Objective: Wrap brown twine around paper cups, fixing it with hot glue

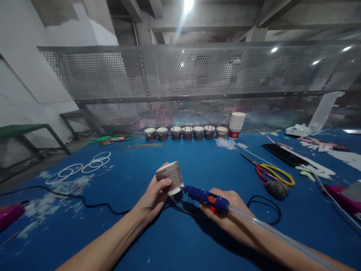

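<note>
My left hand (156, 192) is closed around a paper cup (170, 176) wound with grey-brown cord, tilted on its side above the blue table. A white band shows at the cup's lower right edge. My right hand (225, 207) grips a blue hot glue gun (205, 197), its nozzle at the cup's white edge; I cannot tell whether it touches. A long clear glue stick (270, 227) sticks out of the gun's back and runs over my right forearm. A loose cord end hangs under the cup.
Several small wrapped cups with handles (187, 133) line the back, beside stacked paper cups (237, 124). Scissors (270, 171), a dark clump (278, 189) and a phone (284, 154) lie right. White rings (96, 162) lie left. A black cable (96, 205) crosses the table (135, 248).
</note>
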Tool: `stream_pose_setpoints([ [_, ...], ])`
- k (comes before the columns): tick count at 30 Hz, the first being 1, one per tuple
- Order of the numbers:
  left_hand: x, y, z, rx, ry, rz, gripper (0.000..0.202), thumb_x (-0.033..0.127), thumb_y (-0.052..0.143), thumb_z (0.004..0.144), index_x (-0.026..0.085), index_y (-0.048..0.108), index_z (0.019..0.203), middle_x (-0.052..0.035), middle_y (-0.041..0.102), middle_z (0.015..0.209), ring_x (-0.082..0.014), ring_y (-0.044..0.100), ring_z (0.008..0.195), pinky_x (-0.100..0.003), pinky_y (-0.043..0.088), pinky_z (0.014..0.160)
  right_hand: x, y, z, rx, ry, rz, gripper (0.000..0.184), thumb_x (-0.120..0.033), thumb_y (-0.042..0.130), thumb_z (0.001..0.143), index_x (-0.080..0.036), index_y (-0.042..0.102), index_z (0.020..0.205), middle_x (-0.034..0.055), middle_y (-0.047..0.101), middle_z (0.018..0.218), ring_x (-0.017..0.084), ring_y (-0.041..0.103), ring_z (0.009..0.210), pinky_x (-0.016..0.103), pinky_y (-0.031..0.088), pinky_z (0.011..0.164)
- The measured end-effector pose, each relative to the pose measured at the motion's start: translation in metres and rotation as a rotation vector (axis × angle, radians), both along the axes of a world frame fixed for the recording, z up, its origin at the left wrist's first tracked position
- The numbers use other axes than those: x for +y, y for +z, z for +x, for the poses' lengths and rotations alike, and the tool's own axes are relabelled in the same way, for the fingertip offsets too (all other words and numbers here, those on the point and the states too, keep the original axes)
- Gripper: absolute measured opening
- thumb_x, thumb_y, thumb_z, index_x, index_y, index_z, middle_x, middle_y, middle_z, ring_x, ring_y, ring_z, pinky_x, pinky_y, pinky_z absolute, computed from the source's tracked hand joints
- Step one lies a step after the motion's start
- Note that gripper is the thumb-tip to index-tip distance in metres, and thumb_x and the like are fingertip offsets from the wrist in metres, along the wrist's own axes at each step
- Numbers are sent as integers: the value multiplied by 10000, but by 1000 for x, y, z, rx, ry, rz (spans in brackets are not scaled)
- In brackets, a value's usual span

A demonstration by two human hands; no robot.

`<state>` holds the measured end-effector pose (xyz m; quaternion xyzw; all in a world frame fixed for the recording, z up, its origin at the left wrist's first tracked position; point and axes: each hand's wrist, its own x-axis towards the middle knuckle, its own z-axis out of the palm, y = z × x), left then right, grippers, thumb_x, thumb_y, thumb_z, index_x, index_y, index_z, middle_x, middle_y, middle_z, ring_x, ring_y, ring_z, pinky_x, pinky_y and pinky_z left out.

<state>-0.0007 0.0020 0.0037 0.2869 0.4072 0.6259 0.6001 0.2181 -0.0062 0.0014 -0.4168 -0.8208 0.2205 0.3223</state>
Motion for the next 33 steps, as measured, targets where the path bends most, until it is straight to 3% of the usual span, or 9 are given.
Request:
stream_pose_setpoints([
  [9,3,-1,-4,-30,-31,-15,775,177,784,551,159,566,1295,-78,758,915,-269,694,900,-398,499,901,5,7,2,114,-49,-181,322,-457,551,821,-205,527,623,14,574,594,128,466,521,247,343,497],
  [14,3,-2,-2,-47,-21,-39,773,150,777,550,181,563,1292,-76,749,1008,-252,694,906,-398,492,917,1,6,-1,118,-36,-213,309,-443,567,803,-203,524,613,17,569,571,125,460,497,261,334,495],
  [25,5,-5,-6,-33,-29,-33,789,162,792,552,188,551,1302,-81,740,1044,-252,687,929,-397,486,929,5,7,1,163,-45,-205,305,-446,564,811,-206,550,624,11,581,596,130,466,528,249,338,489],
  [33,8,-11,-1,45,17,68,799,164,819,569,223,536,1315,-48,740,993,-224,685,899,-347,504,871,-2,4,-5,3,-28,-105,271,-419,551,802,-205,551,635,18,589,570,127,480,490,242,336,491],
])
